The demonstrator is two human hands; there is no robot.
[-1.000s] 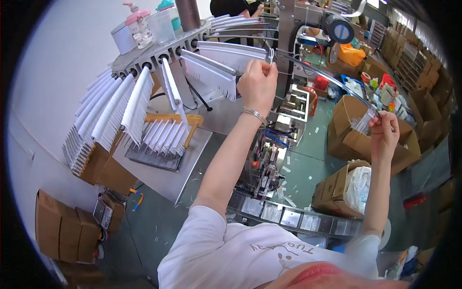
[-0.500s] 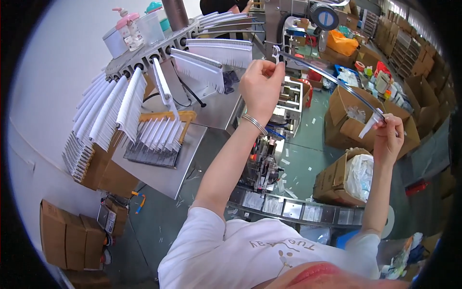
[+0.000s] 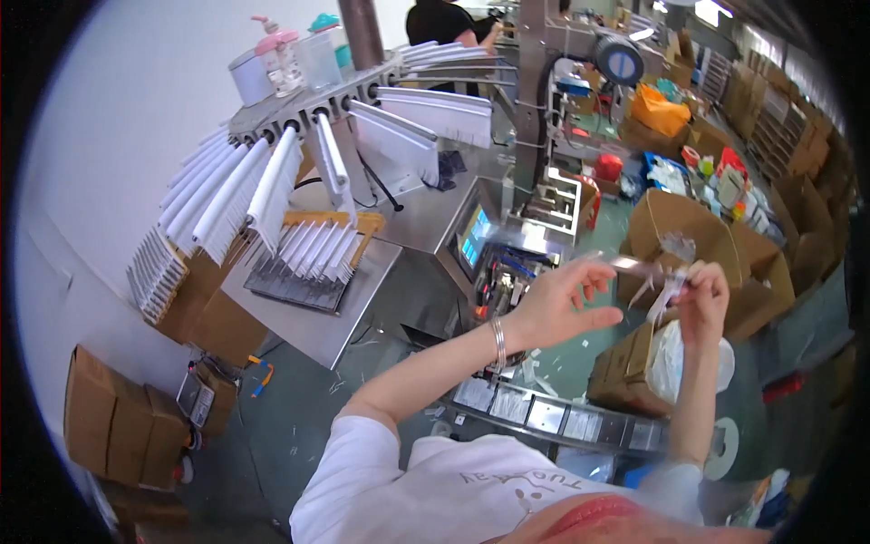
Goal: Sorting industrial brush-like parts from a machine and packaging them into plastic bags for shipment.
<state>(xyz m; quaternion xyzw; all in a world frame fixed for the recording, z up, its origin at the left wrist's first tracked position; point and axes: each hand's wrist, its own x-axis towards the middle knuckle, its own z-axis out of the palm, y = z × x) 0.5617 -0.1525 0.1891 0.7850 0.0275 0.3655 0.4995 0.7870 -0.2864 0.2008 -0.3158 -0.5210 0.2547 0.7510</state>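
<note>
My right hand is closed round one end of a long, thin metal rod, which is smeared by motion. Small white strips hang from the rod beside those fingers; their exact kind is too blurred to tell. My left hand, with silver bangles on the wrist, is held near the rod with its fingers apart and nothing visible in them. Whether its fingertips touch the rod I cannot tell.
On the left, a rack carries several arms hung with white strips. Below it, a wooden-edged holder stands on a metal table. A machine with a screen, a curved track and open cartons surround me.
My left hand has come down and right from the rod's far end, and its fingers have spread. My right hand has moved lower and slightly left, with the rod swung down.
</note>
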